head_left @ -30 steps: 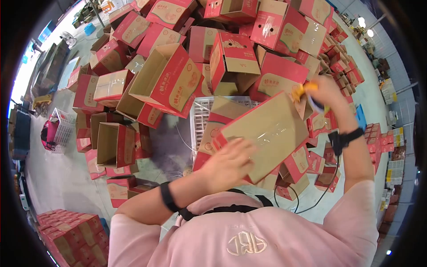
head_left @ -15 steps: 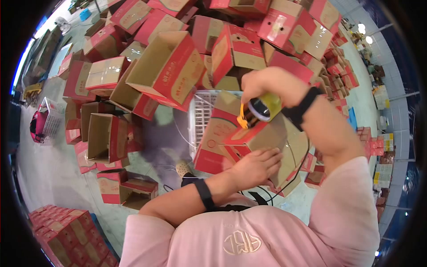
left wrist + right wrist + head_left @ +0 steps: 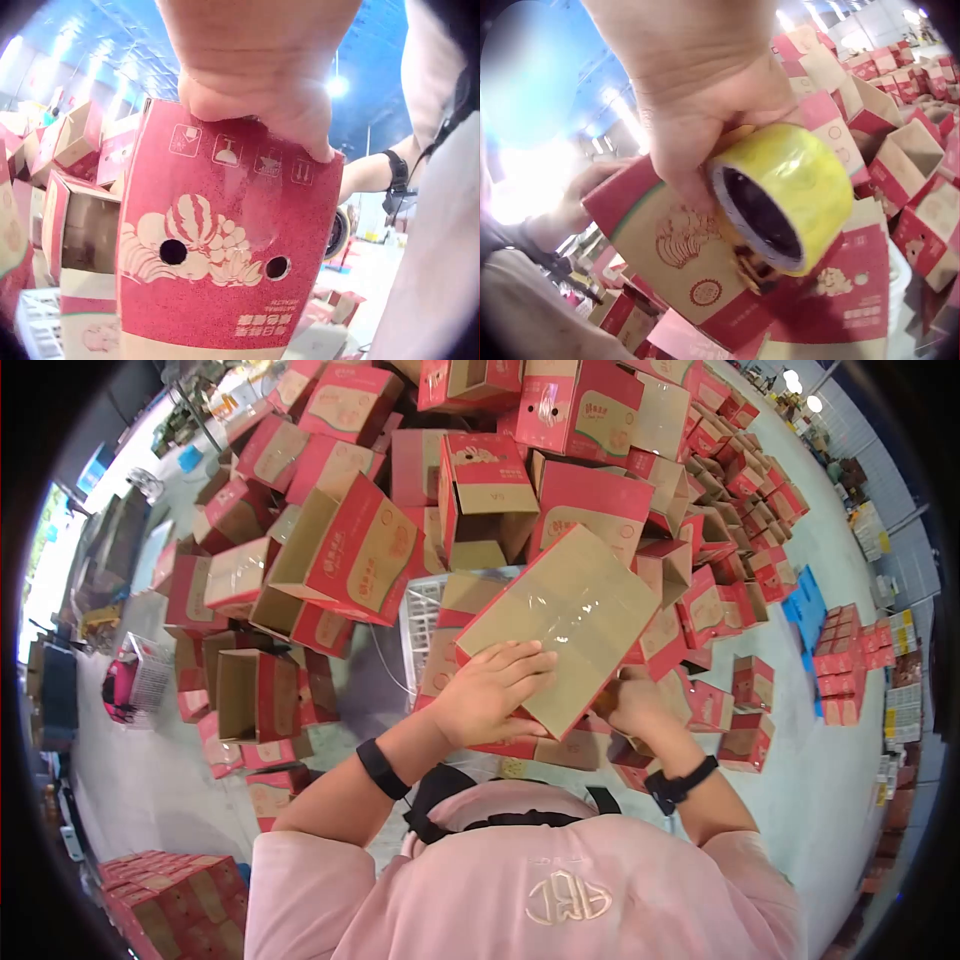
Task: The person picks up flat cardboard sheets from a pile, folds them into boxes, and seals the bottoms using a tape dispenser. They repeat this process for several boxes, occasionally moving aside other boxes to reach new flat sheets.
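Note:
A red and tan cardboard box [image 3: 575, 615] lies tilted in front of the person, its tan taped face upward. On that face, near its lower left edge, my left hand [image 3: 492, 690] rests with fingers straight. The left wrist view shows the palm at the top edge of the box's red end [image 3: 217, 300], which has two round holes. My right hand [image 3: 640, 705] is beside the box's lower right edge. It grips a tape dispenser with a wide yellow roll [image 3: 810, 187], close against the box's printed side; the dispenser is mostly hidden in the head view.
Another red and tan box [image 3: 455, 605] leans under the taped one, over a white plastic crate [image 3: 412, 630]. Open boxes [image 3: 365, 555] are heaped in front and to the left. A blue pallet [image 3: 803, 610] and stacked cartons [image 3: 840, 660] stand at the right.
My right hand with the tape dispenser moved from the box's far right corner over its top, then down to its lower right edge. The box turned, and my left hand stayed on it.

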A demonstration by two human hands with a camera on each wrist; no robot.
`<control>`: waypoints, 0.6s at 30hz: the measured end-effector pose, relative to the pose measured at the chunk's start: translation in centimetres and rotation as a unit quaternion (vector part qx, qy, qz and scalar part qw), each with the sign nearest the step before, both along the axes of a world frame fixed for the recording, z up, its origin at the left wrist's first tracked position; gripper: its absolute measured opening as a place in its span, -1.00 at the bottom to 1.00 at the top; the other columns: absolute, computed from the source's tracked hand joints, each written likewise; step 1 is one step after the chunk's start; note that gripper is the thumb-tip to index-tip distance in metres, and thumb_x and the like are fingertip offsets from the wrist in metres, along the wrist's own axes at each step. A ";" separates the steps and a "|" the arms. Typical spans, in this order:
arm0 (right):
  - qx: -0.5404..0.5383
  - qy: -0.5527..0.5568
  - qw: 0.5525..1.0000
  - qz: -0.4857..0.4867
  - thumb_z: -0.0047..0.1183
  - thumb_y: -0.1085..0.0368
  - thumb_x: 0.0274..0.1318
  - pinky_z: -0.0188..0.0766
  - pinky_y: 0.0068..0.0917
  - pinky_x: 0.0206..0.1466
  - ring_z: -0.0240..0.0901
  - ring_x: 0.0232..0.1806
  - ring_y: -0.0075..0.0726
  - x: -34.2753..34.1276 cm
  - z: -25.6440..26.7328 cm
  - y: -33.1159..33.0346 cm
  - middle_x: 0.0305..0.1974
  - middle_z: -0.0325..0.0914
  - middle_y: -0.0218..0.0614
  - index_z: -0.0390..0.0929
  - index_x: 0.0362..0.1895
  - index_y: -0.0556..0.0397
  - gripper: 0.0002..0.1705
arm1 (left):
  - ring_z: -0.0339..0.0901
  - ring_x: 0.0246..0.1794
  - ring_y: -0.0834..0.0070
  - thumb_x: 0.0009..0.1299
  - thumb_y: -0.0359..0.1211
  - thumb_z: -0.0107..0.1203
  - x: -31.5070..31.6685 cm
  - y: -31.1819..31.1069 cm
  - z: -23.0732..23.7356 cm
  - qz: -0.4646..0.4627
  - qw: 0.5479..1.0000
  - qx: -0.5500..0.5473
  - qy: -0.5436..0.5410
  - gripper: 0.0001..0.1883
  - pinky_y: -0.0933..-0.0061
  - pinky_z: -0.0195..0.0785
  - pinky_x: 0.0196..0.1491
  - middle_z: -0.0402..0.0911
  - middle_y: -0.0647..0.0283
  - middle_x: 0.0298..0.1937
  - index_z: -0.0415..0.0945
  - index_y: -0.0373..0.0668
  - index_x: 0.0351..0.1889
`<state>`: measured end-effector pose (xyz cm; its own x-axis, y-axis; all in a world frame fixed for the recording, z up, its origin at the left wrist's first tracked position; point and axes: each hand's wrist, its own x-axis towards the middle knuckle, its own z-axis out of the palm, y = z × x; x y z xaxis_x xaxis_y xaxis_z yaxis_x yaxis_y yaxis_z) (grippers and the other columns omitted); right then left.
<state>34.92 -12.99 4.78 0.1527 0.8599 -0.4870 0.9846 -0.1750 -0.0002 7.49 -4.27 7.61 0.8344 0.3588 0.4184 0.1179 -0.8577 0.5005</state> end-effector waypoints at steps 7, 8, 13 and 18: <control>0.150 0.212 0.965 -0.039 0.30 0.02 -0.30 0.44 -0.22 0.04 0.48 -0.01 0.03 2.1 -2.1 3.7 -0.11 0.55 -0.05 0.46 0.10 -0.20 -0.28 | 0.09 0.37 0.41 0.54 -0.11 -0.25 -1.0 1.7 -3.2 0.344 0.683 -0.583 -0.274 -0.48 0.38 -0.12 0.39 0.24 0.16 0.32 0.15 -0.26 0.33; 0.180 0.247 0.950 -0.060 0.33 0.04 -0.31 0.43 -0.25 0.06 0.46 0.04 0.02 2.1 -0.5 6.0 -0.09 0.56 -0.05 0.44 0.12 -0.20 -0.25 | 0.09 0.38 0.39 0.53 -0.18 -0.19 -1.7 2.6 -2.6 0.291 0.776 -0.494 -0.264 -0.48 0.39 -0.12 0.38 0.21 0.13 0.34 0.12 -0.28 0.34; 0.509 0.492 0.706 -0.010 0.19 0.28 -0.03 0.41 -0.44 -0.04 0.49 -0.12 -0.32 0.7 12.7 20.1 -0.15 0.55 -0.25 0.33 0.16 0.16 -0.37 | 0.12 0.38 0.28 0.43 -0.36 -0.02 -3.4 12.3 13.0 0.259 0.874 -0.094 -0.402 -0.49 0.32 -0.06 0.37 0.21 0.03 0.35 0.16 -0.31 0.31; 0.398 0.554 0.718 -0.139 0.13 0.37 -0.04 0.36 -0.55 -0.27 0.39 -0.33 -0.55 -0.2 14.5 23.8 -0.26 0.46 -0.39 0.36 0.12 0.15 -0.44 | 0.33 0.24 0.29 0.40 -0.27 0.04 -4.5 20.3 3.3 0.317 0.894 -0.166 -0.270 -0.53 0.33 0.15 0.27 0.41 0.02 0.19 0.29 -0.25 0.23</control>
